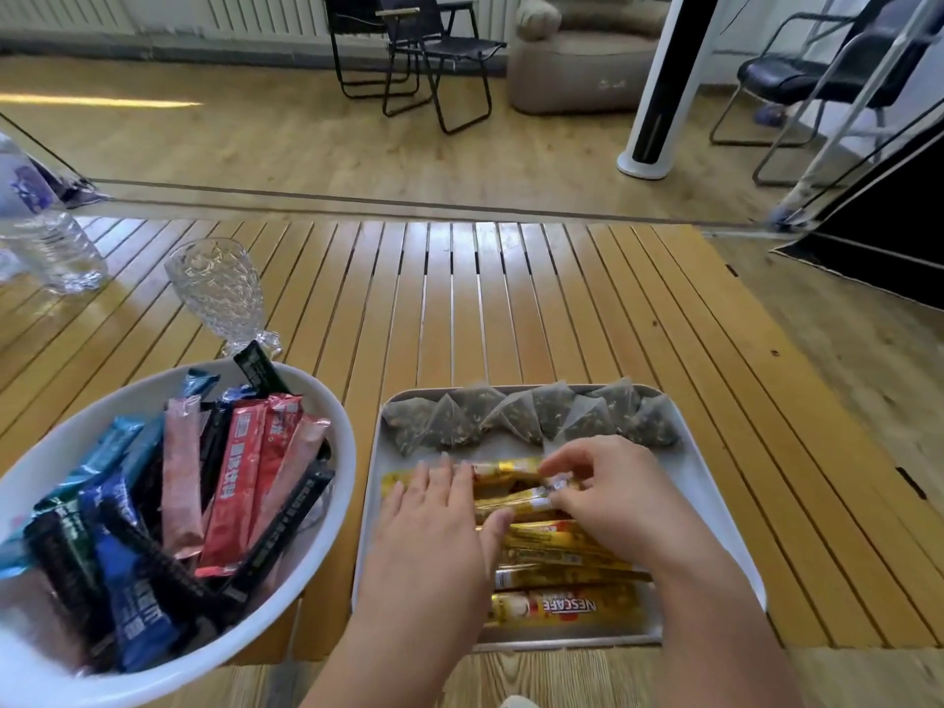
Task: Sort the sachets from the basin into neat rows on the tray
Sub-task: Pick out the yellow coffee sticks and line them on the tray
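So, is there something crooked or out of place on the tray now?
Yes, slightly. The upper gold coffee sticks, under the left hand and right hand, overlap at small angles, while the lower ones lie parallel. The pyramid tea bags along the far edge of the tray overlap unevenly.

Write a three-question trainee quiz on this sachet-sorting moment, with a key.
1. True or false: the tea bags lie in a row along the far edge of the tray.
2. What colour are the stick sachets under both hands?
3. The red sachet is in: A the tray, B the basin, C the glass.

Key: 1 true. 2 gold; the left hand rests flat on them and the right hand pinches one. 3 B.
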Demonstrator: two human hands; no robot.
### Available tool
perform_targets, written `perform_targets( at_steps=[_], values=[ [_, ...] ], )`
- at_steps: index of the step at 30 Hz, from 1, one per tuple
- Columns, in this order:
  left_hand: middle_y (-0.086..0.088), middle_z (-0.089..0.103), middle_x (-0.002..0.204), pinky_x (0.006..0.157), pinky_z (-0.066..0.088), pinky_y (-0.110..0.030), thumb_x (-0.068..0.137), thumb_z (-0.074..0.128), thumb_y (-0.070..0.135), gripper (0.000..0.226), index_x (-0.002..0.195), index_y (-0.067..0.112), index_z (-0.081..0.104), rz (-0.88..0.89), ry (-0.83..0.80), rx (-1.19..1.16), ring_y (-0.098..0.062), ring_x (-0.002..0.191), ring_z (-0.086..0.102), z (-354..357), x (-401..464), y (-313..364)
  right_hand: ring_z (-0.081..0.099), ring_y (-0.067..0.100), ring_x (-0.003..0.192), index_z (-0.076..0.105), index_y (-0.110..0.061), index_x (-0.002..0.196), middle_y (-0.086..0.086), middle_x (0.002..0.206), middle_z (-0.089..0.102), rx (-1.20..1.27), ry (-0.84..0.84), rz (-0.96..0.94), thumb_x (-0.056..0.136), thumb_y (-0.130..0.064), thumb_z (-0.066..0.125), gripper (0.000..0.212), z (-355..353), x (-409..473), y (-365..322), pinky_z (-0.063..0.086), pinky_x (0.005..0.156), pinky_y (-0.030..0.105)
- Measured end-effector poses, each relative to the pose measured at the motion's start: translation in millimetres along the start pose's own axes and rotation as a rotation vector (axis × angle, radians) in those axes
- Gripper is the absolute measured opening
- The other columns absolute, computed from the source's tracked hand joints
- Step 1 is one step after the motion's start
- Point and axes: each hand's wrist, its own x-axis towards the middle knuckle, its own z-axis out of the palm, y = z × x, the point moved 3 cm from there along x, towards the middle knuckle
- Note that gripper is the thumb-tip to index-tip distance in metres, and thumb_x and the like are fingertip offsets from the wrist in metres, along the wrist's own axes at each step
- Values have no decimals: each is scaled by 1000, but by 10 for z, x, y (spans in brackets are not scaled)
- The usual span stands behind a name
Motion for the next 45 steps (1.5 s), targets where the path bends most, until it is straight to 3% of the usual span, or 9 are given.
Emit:
perform_targets(
  at_steps=[4,12,16,20,27,30,32,37,45],
  values=[
    [6,-14,161,121,-4,-36,101,9,49,58,153,29,-6,-1,50,3,-17,149,-13,-64,-16,-65,59,5,87,66,-35,99,-12,92,62,27,10,94,79,-28,77,23,9,-13,56,54,76,27],
    [12,13,161,121,9,-33,103,15,44,52,153,32,10,79,121,-88,-11,147,13,-100,10,-61,58,9,93,65,-32,100,-8,101,63,14,17,123,79,-25,77,25,65,-20,-7,48,70,22],
    [20,48,137,104,32,-20,99,43,35,45,143,38,33,154,258,-160,-2,125,42,-202,1,-91,59,5,81,64,-29,81,-10,84,65,73,33,34,84,-17,70,13,37,-31,-52,50,69,23],
    [17,57,119,92,42,-23,93,55,31,41,133,36,48,127,302,-219,-7,111,51,-271,-5,-145,64,11,76,65,-25,72,-4,74,68,268,89,-105,81,-3,68,24,-54,-69,-143,53,71,28],
    [13,59,90,69,46,-27,88,66,30,6,93,26,65,87,400,-325,-10,84,55,-412,13,-283,68,11,80,65,-23,91,-1,80,70,722,89,-178,81,-22,73,13,-117,-128,-304,56,71,22],
    [12,63,82,60,44,-26,78,78,19,13,80,21,65,126,472,-332,-12,73,57,-475,10,-312,72,19,82,67,-21,102,3,88,74,835,-50,-92,76,-46,62,35,-74,-139,-308,57,67,23],
    [9,65,81,57,42,-23,71,82,11,19,76,19,66,146,505,-300,-14,70,58,-489,15,-338,72,23,79,69,-16,103,11,88,74,928,-167,-42,81,-40,59,35,-38,-152,-321,57,65,23],
    [9,63,80,65,44,-28,75,78,13,23,89,23,63,116,568,-326,-14,77,54,-507,27,-410,71,15,78,74,-17,97,8,88,75,966,-169,-26,89,-2,61,22,-55,-151,-303,56,68,20],
    [13,58,93,76,31,-23,77,78,28,23,96,30,67,115,509,-269,-8,91,43,-493,38,-441,66,2,65,74,-23,96,1,77,73,740,-80,14,92,-3,60,25,-37,-117,-267,47,56,12]
  ],
)
